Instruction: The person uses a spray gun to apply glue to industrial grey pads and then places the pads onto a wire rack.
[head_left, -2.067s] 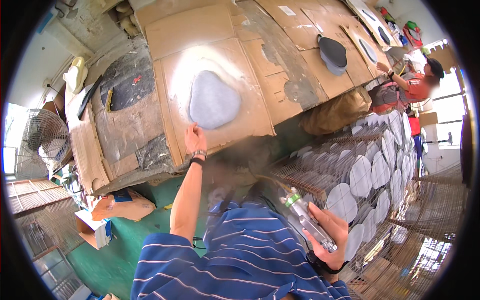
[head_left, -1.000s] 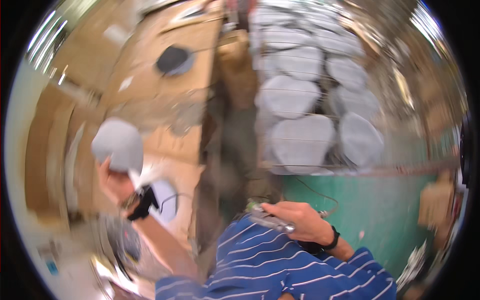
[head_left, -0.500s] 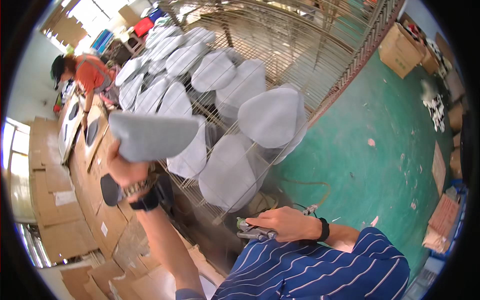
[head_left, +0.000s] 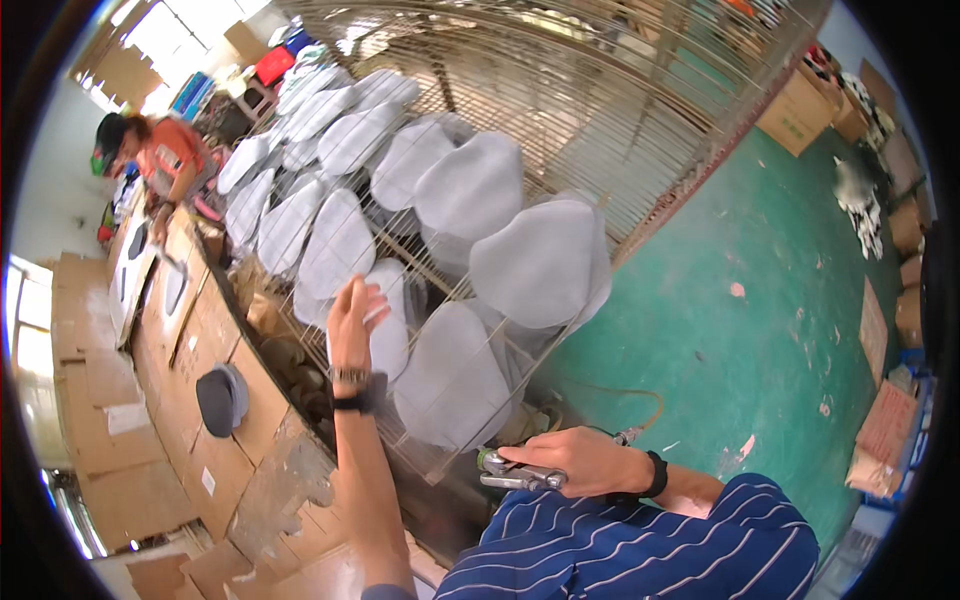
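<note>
**Metal tool gripped on the right, left hand loose among grey pieces**

From my remote view, the right hand (head_left: 590, 462) is curled around a silver hand tool (head_left: 520, 476), whose exposed part juts out left of the fingers, just above the striped blue shirt (head_left: 660, 540). Its long axis slopes gently down to the right, the green-ringed end toward the left. It looks shiny and metallic (the palm hides the rest from me).

The left hand (head_left: 355, 320) is empty, fingers loosely spread, over the wire rack (head_left: 437, 462); I can't tell whether it touches anything. Just beyond its fingertips lies a grey piece (head_left: 338, 235) on the rack, rounded, matt and pale, its long axis leaning slightly right toward the top.
</note>
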